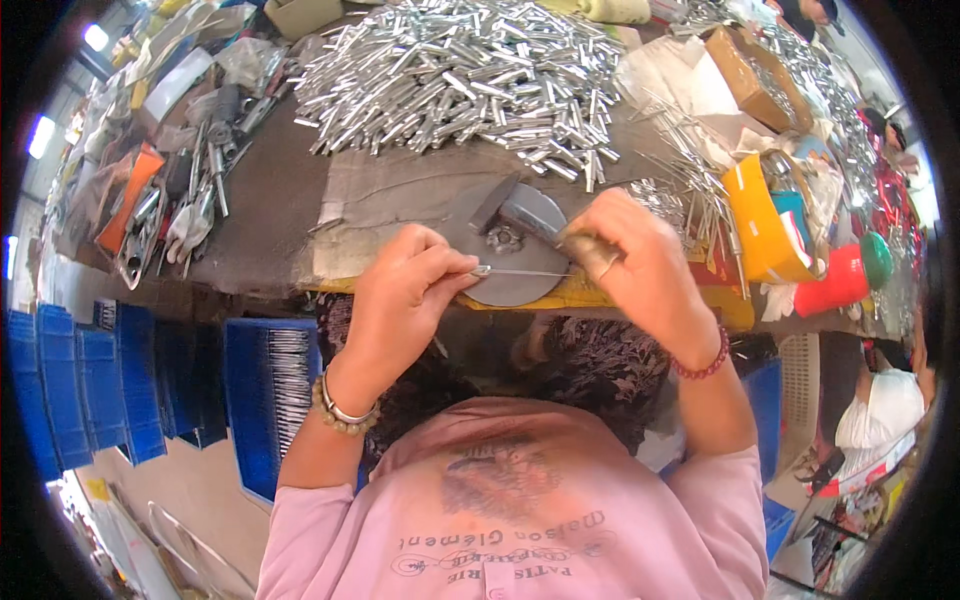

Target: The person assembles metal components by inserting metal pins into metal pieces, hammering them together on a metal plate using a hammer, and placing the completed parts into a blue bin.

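My left hand (pixel 405 290) pinches a small silvery metal piece (pixel 482 270) between thumb and fingertips. From it a thin metal rod (pixel 530 272) runs to the right, its far end close under my right hand (pixel 635 255). The fingers of my right hand are closed round the handle of a hammer (pixel 530 217), whose dark head points left. Whether they also grip the rod, I cannot tell. Beneath both hands lies a round grey metal disc (pixel 520 288) with a small metal fitting (pixel 504 238) near its middle.
A large heap of short silver tubes (pixel 460 85) covers the back of the bench. Thin rods (pixel 690 165), a yellow container (pixel 765 225) and a red container (pixel 835 280) stand right. Tools (pixel 200 190) lie left. Blue bins (pixel 255 400) are below, one holding metal rods.
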The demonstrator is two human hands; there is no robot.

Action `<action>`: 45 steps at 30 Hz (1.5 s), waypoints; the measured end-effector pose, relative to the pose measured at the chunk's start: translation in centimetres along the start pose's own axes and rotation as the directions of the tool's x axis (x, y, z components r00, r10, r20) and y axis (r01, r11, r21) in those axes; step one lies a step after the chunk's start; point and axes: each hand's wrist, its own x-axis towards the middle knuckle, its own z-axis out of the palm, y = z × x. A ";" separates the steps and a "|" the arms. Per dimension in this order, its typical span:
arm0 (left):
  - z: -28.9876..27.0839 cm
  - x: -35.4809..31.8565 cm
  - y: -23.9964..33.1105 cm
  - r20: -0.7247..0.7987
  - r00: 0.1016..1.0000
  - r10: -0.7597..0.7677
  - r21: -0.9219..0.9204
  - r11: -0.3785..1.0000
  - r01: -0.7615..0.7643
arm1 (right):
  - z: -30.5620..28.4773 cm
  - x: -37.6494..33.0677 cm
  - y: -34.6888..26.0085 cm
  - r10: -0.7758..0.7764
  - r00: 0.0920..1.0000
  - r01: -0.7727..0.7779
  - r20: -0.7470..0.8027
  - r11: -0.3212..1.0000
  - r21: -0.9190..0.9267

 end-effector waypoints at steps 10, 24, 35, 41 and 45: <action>0.1 -0.1 -0.8 0.023 0.999 0.042 0.029 0.999 -0.043 | 5.1 1.5 -2.7 -0.142 0.989 0.141 0.048 0.990 0.009; -0.3 0.1 -0.8 0.050 0.999 0.007 -0.021 1.000 -0.006 | 3.7 1.5 -5.1 -0.169 0.976 0.202 0.141 0.941 -0.272; -0.3 0.3 -0.8 0.048 0.999 -0.017 -0.041 0.999 0.019 | 1.0 -1.6 -1.9 0.094 0.994 -0.103 -0.053 0.974 -0.200; -0.1 0.2 -0.3 0.022 1.000 0.002 -0.035 0.999 -0.001 | -0.3 -4.0 -3.6 -0.062 0.986 0.042 -0.153 0.990 -0.134; -0.1 0.2 -0.6 0.018 1.000 0.022 -0.058 0.998 -0.021 | 0.9 -5.4 -3.7 -0.027 0.999 0.017 -0.047 0.978 -0.206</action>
